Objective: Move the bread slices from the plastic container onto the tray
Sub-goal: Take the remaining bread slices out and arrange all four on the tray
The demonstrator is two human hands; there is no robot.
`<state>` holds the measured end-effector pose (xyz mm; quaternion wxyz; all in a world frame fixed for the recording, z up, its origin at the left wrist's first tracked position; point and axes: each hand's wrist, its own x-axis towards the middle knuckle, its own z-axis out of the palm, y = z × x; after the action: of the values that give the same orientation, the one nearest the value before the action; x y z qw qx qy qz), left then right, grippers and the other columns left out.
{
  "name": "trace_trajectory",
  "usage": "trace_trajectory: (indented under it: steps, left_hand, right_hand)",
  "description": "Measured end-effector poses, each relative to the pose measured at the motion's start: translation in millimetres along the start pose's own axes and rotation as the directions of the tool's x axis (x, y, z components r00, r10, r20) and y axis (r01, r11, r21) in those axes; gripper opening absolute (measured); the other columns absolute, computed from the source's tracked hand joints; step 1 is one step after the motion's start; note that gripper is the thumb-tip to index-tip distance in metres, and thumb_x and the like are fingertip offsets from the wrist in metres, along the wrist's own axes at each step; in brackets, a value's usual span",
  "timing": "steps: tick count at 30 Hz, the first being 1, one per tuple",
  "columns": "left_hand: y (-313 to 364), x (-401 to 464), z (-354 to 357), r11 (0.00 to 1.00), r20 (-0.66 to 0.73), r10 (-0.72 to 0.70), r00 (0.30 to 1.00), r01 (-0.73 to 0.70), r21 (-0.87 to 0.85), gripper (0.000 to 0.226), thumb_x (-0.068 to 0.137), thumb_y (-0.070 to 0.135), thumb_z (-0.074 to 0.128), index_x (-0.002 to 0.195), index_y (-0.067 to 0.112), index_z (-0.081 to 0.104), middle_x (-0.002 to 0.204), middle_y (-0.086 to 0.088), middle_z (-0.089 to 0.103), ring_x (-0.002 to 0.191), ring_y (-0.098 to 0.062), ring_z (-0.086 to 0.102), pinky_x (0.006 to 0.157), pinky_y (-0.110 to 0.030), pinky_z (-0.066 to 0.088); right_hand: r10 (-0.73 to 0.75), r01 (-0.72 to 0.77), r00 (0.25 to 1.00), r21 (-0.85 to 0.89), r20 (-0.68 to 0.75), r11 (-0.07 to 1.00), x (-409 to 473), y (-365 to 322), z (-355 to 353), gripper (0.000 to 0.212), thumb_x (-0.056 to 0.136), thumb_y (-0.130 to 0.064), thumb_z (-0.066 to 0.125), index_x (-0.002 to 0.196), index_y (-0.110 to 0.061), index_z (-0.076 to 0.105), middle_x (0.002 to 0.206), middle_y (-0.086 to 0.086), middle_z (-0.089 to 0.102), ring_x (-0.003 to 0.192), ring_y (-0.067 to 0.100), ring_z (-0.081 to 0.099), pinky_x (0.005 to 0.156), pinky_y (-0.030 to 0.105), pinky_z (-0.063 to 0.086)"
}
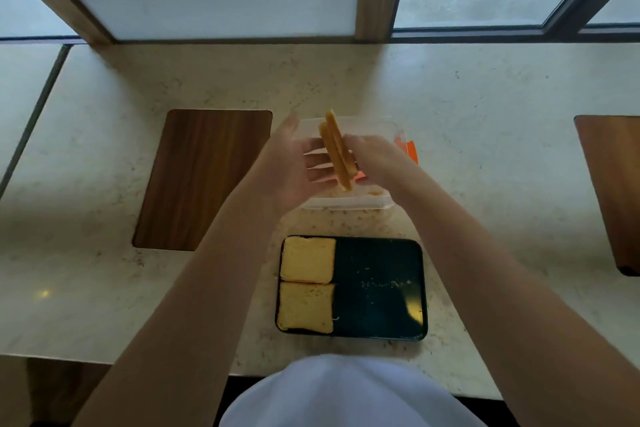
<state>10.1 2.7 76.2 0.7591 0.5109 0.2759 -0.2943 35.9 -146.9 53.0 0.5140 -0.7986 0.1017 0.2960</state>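
Two bread slices (335, 149) stand on edge, pressed together above the clear plastic container (382, 199). My right hand (379, 161) grips them from the right side. My left hand (291, 166) is beside them on the left, fingers spread and touching the near slice. Closer to me lies the black tray (381, 288), with one bread slice (307, 258) in its far-left corner and another bread slice (306, 307) in its near-left corner. The tray's right half holds only crumbs.
An orange lid (411, 149) shows behind the container on the right. A dark wooden board (204, 177) lies on the marble counter to the left, and another wooden board (613, 191) at the right edge. Windows run along the back.
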Motion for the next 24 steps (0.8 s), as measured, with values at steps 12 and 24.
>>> trace_trajectory:
  steps: [12,24]
  left_hand:
    - [-124,-70,-32,0.73,-0.013,0.26,0.966,-0.188,0.657,0.024,0.077,0.058,0.074,0.097,0.044,0.073,0.104,0.02,0.072,0.099,-0.001,0.064,0.089,-0.035,0.051]
    - [-170,-51,-49,0.768,-0.069,0.005,0.998,0.04,0.639,0.1,0.044,0.065,0.087,0.126,0.027,0.045,0.118,0.006,0.057,0.106,-0.011,0.059,0.089,-0.036,0.052]
  right_hand:
    - [0.019,-0.108,0.977,0.417,0.211,0.903,-119,106,45,0.042,0.103,-0.052,0.041,0.117,-0.026,0.072,0.11,0.002,0.078,0.104,0.017,0.073,0.091,0.044,0.06]
    - [0.109,-0.216,0.954,0.388,0.278,0.896,-128,152,60,0.043,0.101,-0.051,0.047,0.119,-0.018,0.069,0.108,0.004,0.078,0.1,0.021,0.075,0.086,0.045,0.062]
